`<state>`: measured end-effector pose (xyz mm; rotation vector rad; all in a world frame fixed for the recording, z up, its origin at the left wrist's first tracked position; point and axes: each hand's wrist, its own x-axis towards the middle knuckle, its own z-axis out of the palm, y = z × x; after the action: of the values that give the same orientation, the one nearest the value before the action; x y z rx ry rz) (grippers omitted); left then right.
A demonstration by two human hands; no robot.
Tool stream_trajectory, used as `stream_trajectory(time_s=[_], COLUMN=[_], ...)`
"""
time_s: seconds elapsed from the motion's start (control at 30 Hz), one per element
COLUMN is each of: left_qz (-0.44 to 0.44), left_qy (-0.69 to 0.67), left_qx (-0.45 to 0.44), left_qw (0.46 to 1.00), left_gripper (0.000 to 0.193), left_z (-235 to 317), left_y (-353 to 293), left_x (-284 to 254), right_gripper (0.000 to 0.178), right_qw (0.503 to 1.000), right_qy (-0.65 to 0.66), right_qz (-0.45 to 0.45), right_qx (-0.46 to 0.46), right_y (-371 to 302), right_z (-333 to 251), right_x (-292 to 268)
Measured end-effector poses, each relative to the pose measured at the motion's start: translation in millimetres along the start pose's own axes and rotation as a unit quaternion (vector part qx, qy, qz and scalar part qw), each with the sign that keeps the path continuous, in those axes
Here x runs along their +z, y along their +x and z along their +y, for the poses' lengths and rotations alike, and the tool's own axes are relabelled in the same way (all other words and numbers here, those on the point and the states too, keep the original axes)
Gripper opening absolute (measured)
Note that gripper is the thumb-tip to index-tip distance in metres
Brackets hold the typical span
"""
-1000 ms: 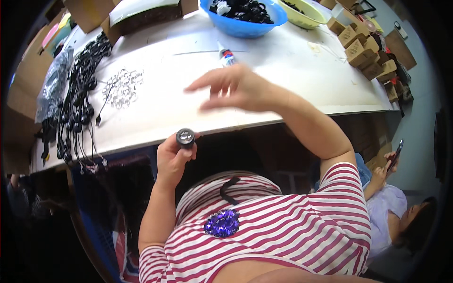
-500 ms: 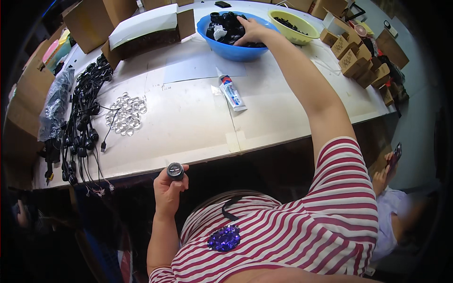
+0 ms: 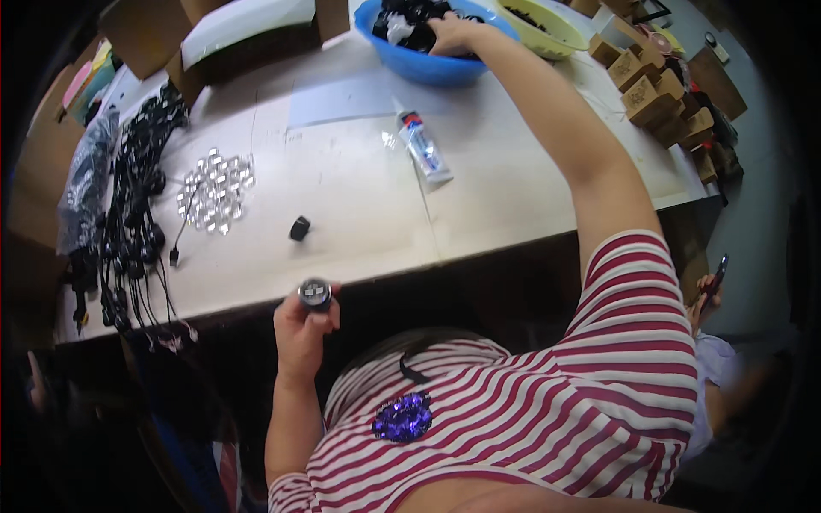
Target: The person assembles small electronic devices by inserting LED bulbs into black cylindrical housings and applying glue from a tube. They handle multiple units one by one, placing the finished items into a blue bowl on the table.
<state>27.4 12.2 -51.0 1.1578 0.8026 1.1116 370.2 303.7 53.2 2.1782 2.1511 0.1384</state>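
Note:
My left hand (image 3: 299,338), near the table's front edge, is closed around a short black cylindrical part (image 3: 315,295) with a clear, shiny round top facing up. My right arm stretches across the table to a blue basin (image 3: 419,68) heaped with black plastic parts (image 3: 415,13). Inside the basin's right side, my right hand (image 3: 457,36) rests on the parts with thumb and fingers apart; some fingertips are hard to make out. A small black block-shaped piece (image 3: 299,228) is on the table just beyond my left hand. To its left lie several clear glass lenses (image 3: 218,192).
A white and blue glue tube (image 3: 423,150) lies mid-table beside a pale sheet (image 3: 342,103). Black cables (image 3: 132,214) and a plastic bag (image 3: 85,184) line the left. A yellow bowl (image 3: 556,43) and small cardboard boxes (image 3: 646,94) stand right. Another person's hand (image 3: 708,291) holds a phone.
The small black piece now shows on the table where there was none. The view has shifted, so the table sits higher. My right hand stays in the basin; my left keeps its hold.

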Motion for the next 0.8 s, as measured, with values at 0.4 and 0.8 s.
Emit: stream_trajectory(time_s=[0.4, 0.8], left_qz=[-0.011, -0.057], left_qy=[-0.114, -0.146], left_qx=[-0.142, -0.127], left_qw=[0.983, 0.979], left_gripper=[0.037, 0.035], left_z=[33, 42], left_y=[27, 34], left_x=[-5, -2], right_gripper=[0.044, 0.028], right_qw=[0.998, 0.941], right_qy=[0.055, 0.281], right_qz=[0.002, 0.186], right_qx=[-0.020, 0.031], right_y=[-11, 7], right_z=[-3, 42], right_x=[-14, -23])
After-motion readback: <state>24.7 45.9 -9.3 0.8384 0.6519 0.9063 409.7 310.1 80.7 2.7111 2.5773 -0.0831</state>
